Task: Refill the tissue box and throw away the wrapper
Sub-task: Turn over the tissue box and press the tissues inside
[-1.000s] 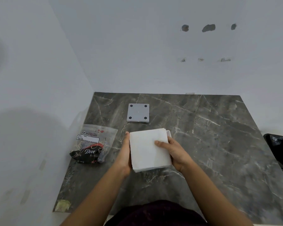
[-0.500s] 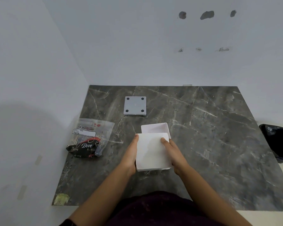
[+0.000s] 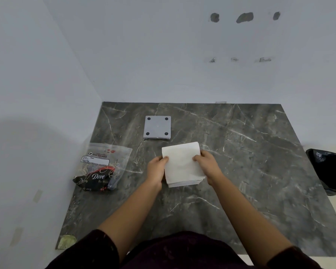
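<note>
A white stack of tissues (image 3: 181, 162) lies over the open white tissue box (image 3: 182, 184), of which only the near edge shows beneath it. My left hand (image 3: 157, 168) grips the stack's left side and my right hand (image 3: 207, 165) grips its right side. The box's grey square lid or base (image 3: 157, 127), with dark pads at its corners, lies flat farther back on the table. The empty plastic wrapper (image 3: 102, 166), clear with a black and red printed part, lies at the left.
The dark marble table (image 3: 241, 171) sits in a corner of white walls at left and back. A black-lined bin (image 3: 330, 169) stands past the table's right edge. A yellowish sticker (image 3: 67, 242) marks the near left corner.
Both hands have carried the tissue stack forward over the open box, which was visible behind it half a second ago and is now covered.
</note>
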